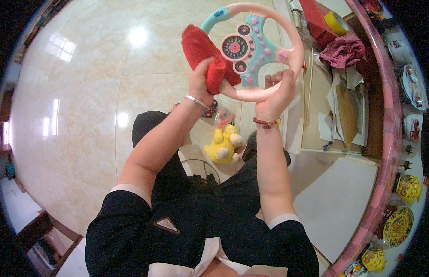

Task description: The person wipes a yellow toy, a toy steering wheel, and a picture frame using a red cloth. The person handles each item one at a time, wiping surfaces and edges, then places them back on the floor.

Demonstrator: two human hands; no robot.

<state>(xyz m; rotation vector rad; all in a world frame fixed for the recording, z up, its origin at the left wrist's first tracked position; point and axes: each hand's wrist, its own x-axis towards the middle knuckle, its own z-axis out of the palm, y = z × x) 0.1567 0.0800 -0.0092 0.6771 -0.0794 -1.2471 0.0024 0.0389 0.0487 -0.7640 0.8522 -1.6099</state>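
A toy steering wheel [266, 52] is held up before me, its rim pale pink with a turquoise section. Pink buttons and round dials cover its middle. My left hand [202, 76] presses a red cloth [200, 48] around the rim's lower left; part of the wheel is hidden under it. On the lower right, my right hand [278, 90] has its fingers curled round the rim. Below the wheel, between my legs, a yellow plush toy [223, 143] with a pale bill sits on the floor.
On the right, an open cabinet compartment holds a red box [313, 20], a yellow tape roll [336, 23], a crumpled pink cloth [342, 50] and cardboard pieces [346, 110]. Decorated plates [398, 226] and yellow pots [408, 188] stand along the far right. Glossy tiles [86, 100] cover the floor.
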